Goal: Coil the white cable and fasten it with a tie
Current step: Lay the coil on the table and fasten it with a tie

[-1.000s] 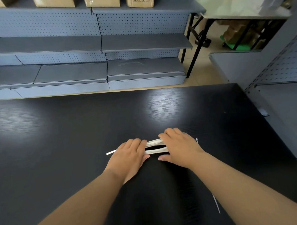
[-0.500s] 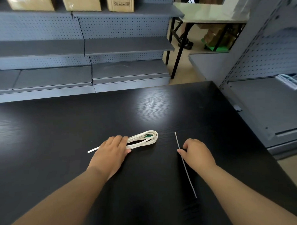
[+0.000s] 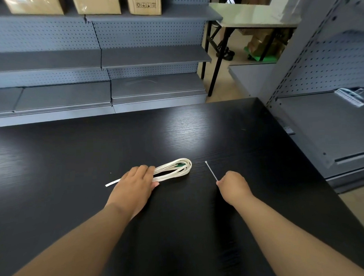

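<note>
White cable [image 3: 172,169] lies coiled in a flat, elongated loop on the black table [image 3: 74,152], one free end sticking out to the left past the left hand [image 3: 135,186]. Something green shows inside the loop at its far end; probably a connector, view too small to confirm.

Step in hand, as judged: bring the cable tie [image 3: 211,171] to the bundle and wrap it. To do this well, keep the coil pinned flat so the turns do not spring apart, slide the thin tail of the tie under the strands near the middle of the bundle, not at the rounded end, then feed it through the head and cinch snug without kinking the cable.

Left hand: palm down, fingers [image 3: 145,170] extended and together, pressing on the left part of the coil. It pins the bundle and does not grasp it.

Right hand [image 3: 234,186]: curled closed, pinching the near end of the tie between thumb and fingertips. The tie's head points away toward the far edge. The tie is near the coil, not touching it.
</note>
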